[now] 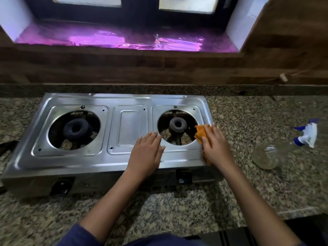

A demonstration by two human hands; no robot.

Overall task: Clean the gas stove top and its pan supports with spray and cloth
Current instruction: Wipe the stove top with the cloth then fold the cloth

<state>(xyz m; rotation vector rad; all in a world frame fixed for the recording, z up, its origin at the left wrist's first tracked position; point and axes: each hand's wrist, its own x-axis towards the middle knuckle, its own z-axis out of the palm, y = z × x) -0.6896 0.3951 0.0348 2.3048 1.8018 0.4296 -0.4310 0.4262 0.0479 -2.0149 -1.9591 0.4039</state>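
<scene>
A steel two-burner gas stove top [130,129] sits on the granite counter, with no pan supports on it. The left burner [76,128] and the right burner [177,124] show bare in their round openings. My left hand [146,151] lies flat, fingers together, on the steel just left of the right burner opening. My right hand [215,144] presses an orange cloth [202,133] onto the stove's right edge, beside that opening. A clear spray bottle [276,153] with a blue and white trigger head lies on its side on the counter to the right.
The granite counter [257,112] runs around the stove, with its front edge near me. A dark wooden backsplash and a window sill lined with purple foil [106,39] rise behind. Two black knobs [61,186] sit on the stove front.
</scene>
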